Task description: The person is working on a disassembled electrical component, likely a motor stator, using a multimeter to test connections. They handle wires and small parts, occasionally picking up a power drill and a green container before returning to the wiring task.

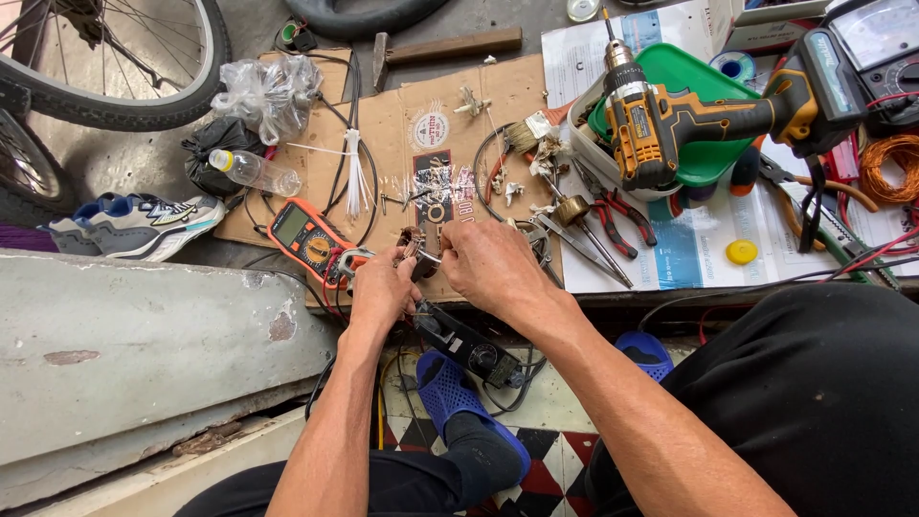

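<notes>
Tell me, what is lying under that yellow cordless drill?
The yellow cordless drill rests on a green tray set in a white tub. Red-handled pliers lie beside the tub. What is inside the tub cannot be seen; tray and drill cover it.

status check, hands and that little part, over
Left hand and right hand both pinch small wired part. Orange multimeter just left. Nothing blocking.

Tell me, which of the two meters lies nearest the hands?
The orange digital multimeter, just beside the left hand; the black dial-faced meter sits far off at top right.
</notes>
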